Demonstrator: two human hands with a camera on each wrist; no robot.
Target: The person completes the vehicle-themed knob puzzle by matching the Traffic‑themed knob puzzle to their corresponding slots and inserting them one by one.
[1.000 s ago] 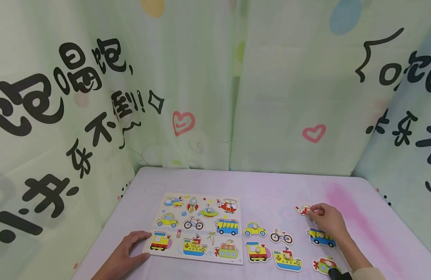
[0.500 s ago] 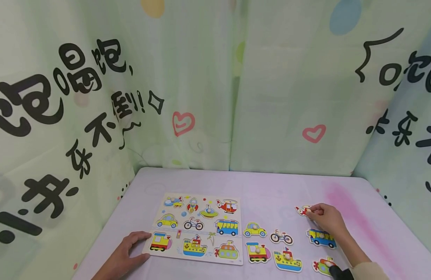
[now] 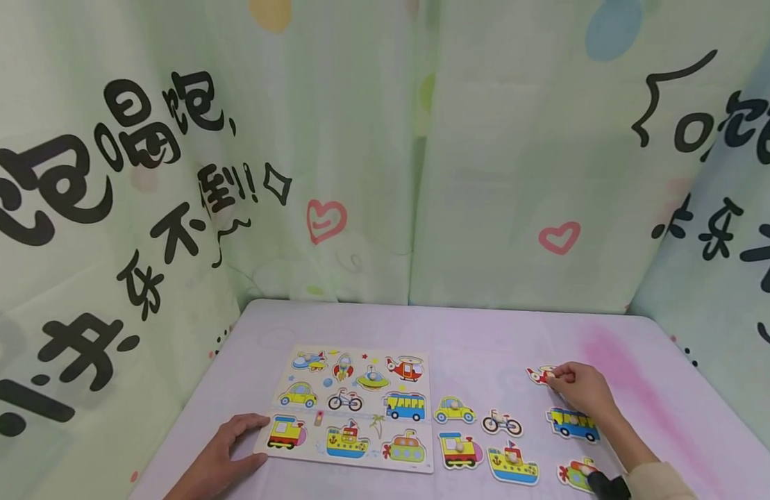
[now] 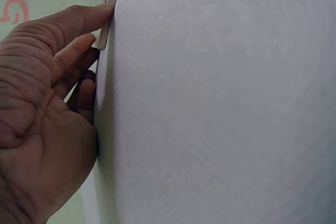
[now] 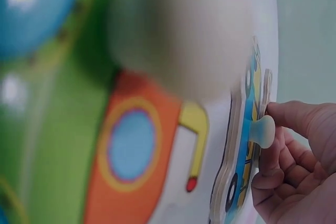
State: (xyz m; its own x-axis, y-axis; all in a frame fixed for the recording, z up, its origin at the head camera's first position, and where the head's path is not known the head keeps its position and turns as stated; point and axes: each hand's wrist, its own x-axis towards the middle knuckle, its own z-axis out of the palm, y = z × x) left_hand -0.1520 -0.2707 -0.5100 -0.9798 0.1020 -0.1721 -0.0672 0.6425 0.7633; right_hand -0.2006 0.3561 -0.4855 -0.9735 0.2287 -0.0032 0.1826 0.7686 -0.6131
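Observation:
In the head view, my left hand (image 3: 225, 451) holds the near left corner of a flat puzzle board (image 3: 350, 458) printed with vehicles. The left wrist view has its thumb against the edge of the board (image 4: 109, 17), with the other fingers close by. At the right, my right hand (image 3: 586, 394) pinches a red helicopter puzzle piece (image 3: 537, 376) lying at the table's surface. The fingertips cover part of this piece. A blue-and-yellow bus piece (image 3: 573, 425) with a knob lies just nearer than the hand. Below my right wrist is a submarine piece (image 3: 575, 475), partly covered by a black object.
Between board and right hand lie a yellow car piece (image 3: 455, 410), a bicycle piece (image 3: 502, 423), a train piece (image 3: 459, 451) and a ship piece (image 3: 513, 464). The white table (image 3: 472, 326) has a pink smear at right. Printed curtains (image 3: 484, 173) hang around its back and sides.

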